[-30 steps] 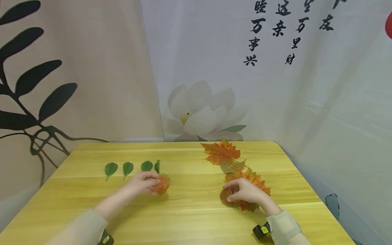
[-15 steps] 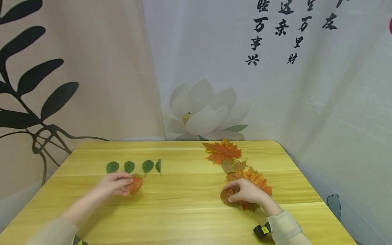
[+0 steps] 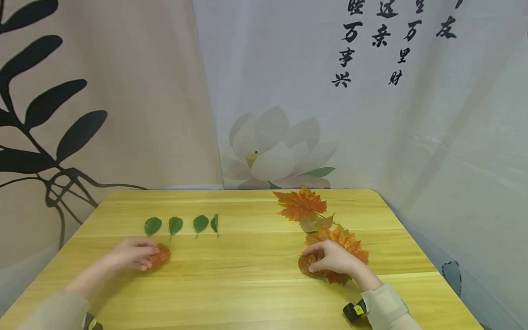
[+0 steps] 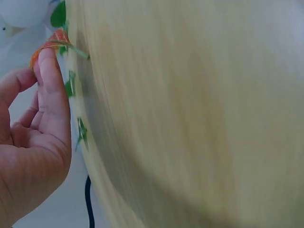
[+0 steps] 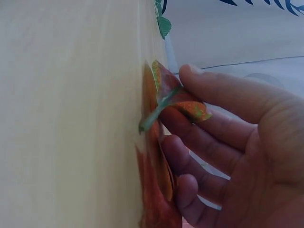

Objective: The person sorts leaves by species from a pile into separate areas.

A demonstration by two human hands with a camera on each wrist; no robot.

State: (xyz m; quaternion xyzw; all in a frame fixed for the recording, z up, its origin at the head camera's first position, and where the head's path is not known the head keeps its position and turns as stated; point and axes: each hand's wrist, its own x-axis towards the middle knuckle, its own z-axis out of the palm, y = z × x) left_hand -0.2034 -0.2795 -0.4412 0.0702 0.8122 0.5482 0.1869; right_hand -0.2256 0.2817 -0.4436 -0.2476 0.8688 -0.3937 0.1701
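Since the earlier frames, the small orange-red leaf (image 3: 160, 255) has been carried leftward across the yellow wooden table (image 3: 255, 293) by the left hand (image 3: 131, 253), from the right end of the row of four small green leaves (image 3: 176, 225) to a spot just below its left half. It is pinched between the fingertips, low over the table or touching it; which cannot be told. The right hand (image 3: 332, 257) is curled over a rounded brownish-red leaf (image 3: 306, 264) at the near end of the pile of orange maple-shaped leaves (image 3: 340, 239), its edge pinched between thumb and fingers.

By judgement, the step in hand is the laying of the orange-red leaf below the green row; a flat, gentle release is called for next. Bare wood lies between the hands and along the near edge, while the left table edge is close to the left hand.
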